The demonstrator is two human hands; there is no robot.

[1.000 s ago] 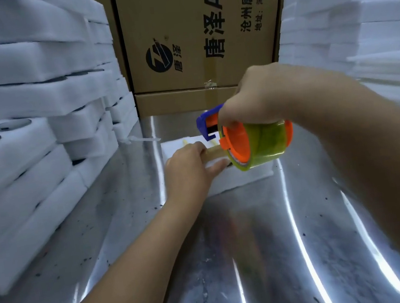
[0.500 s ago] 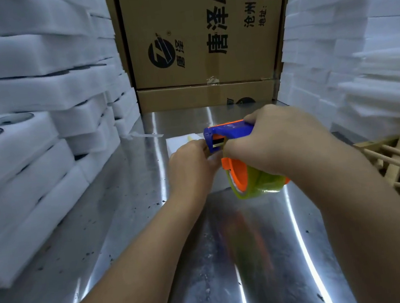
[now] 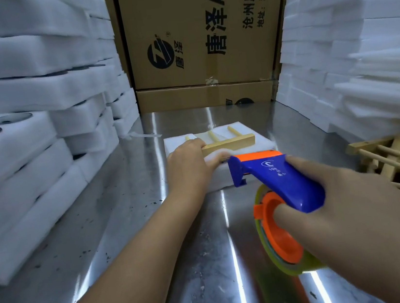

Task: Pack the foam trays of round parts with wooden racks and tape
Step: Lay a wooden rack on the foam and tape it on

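A white foam tray pack (image 3: 255, 134) lies on the steel table (image 3: 133, 236) ahead of me, with a wooden rack (image 3: 228, 143) lying flat on top and clear tape across it. My left hand (image 3: 188, 165) grips the pack's near left corner, thumb against the rack's end. My right hand (image 3: 341, 209) holds a blue and orange tape dispenser (image 3: 274, 184) with a yellowish tape roll, its cutter head touching the pack's near side.
Tall stacks of foam trays (image 3: 27, 138) stand on the left, some showing round dark parts, and more foam (image 3: 359, 59) is stacked on the right. Printed cardboard boxes (image 3: 204, 36) close the back. A heap of wooden racks (image 3: 398, 160) lies at the right.
My right hand has pulled the dispenser from above the pack down over its near edge and toward me. The rack on top is now uncovered. My left hand has stayed on the pack.
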